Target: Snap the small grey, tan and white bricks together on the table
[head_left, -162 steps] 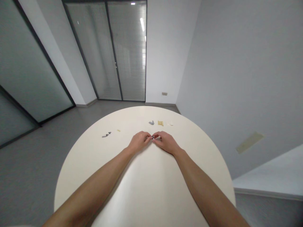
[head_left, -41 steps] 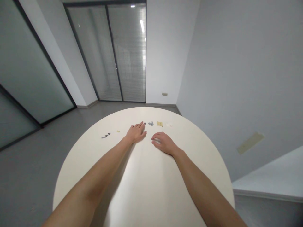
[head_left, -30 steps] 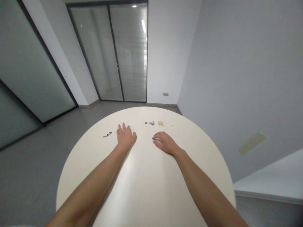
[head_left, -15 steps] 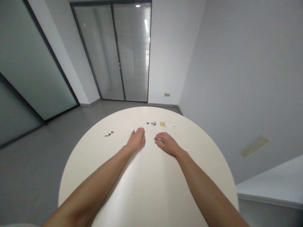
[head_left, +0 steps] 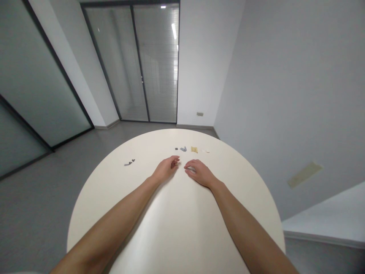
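Observation:
My left hand (head_left: 165, 169) is over the middle of the round table, turned towards my right hand. Its fingers are half curled, with a gap between them and the thumb, and I see nothing in them. Facing it a short way off, my right hand (head_left: 200, 173) rests low over the table, its thumb and fingertips brought close together. Whatever might be between those tips is too small to make out. Beyond the hands lie a small dark piece (head_left: 176, 148), a grey-blue piece (head_left: 183, 149), a flat yellow piece (head_left: 194, 150) and a small white piece (head_left: 208, 151).
Towards the left of the white round table (head_left: 176, 228) lie a grey strip (head_left: 127, 164) and small dark bits (head_left: 133, 160). A glass door (head_left: 158, 68) with blinds stands behind the table. A grey wall (head_left: 285, 95) is on the right.
My left hand has gone from lying flat with fingers stretched forward to turned rightwards with fingers curled, nearer my right hand. The right hand keeps its pose. The view has shifted slightly.

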Action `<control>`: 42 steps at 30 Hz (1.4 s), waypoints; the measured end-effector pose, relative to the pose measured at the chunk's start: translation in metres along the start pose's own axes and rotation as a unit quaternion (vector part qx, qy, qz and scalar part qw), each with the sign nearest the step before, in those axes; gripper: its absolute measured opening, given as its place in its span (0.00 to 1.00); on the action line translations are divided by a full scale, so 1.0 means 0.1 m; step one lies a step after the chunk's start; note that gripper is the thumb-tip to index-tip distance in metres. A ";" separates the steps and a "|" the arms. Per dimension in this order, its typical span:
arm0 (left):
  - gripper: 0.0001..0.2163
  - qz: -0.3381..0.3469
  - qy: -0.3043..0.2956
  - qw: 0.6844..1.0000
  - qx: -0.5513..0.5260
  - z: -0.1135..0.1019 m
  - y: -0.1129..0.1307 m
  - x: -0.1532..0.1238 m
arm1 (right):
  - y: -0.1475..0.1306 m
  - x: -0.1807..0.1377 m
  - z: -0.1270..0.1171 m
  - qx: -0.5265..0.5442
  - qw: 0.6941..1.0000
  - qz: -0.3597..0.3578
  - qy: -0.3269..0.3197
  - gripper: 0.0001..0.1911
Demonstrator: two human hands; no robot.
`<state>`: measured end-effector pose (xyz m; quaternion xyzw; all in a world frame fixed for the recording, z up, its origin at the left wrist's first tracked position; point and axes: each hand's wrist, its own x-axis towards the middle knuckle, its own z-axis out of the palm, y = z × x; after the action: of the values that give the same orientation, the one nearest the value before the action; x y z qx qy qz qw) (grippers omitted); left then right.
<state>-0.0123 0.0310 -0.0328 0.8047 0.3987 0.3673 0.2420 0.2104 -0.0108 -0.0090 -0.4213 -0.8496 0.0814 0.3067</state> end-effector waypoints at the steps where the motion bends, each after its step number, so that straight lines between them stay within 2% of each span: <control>1: 0.18 -0.004 0.001 1.000 0.004 -0.01 0.02 0.00 | 0.00 0.00 0.00 0.000 1.000 0.001 0.000 0.07; 5: 0.15 -0.004 0.005 1.000 0.003 -0.02 0.05 0.00 | -0.01 0.00 -0.01 -0.001 1.000 0.002 -0.001 0.07; 12: 0.16 0.021 -0.001 1.000 0.015 -0.02 0.03 0.01 | -0.01 0.00 0.00 -0.002 1.000 0.002 -0.005 0.08; 19: 0.16 0.062 -0.040 0.997 -0.010 0.03 0.12 0.00 | -0.05 0.02 -0.03 0.006 1.000 0.021 0.000 0.08; 25: 0.15 0.085 -0.037 0.996 -0.015 0.03 0.21 0.00 | -0.10 0.03 -0.04 0.007 1.000 0.030 -0.006 0.06; 36: 0.13 0.077 -0.040 0.996 -0.022 0.01 0.31 -0.01 | -0.13 0.02 -0.07 0.013 0.998 0.058 -0.006 0.06; 42: 0.13 0.068 -0.015 0.998 0.008 -0.02 0.29 -0.02 | -0.15 0.02 -0.10 -0.001 0.998 0.070 0.002 0.07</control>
<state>-0.0014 0.0126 -0.0125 0.8374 0.3421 0.3676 0.2159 0.2055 -0.0198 0.0063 -0.4800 -0.8179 0.1006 0.3010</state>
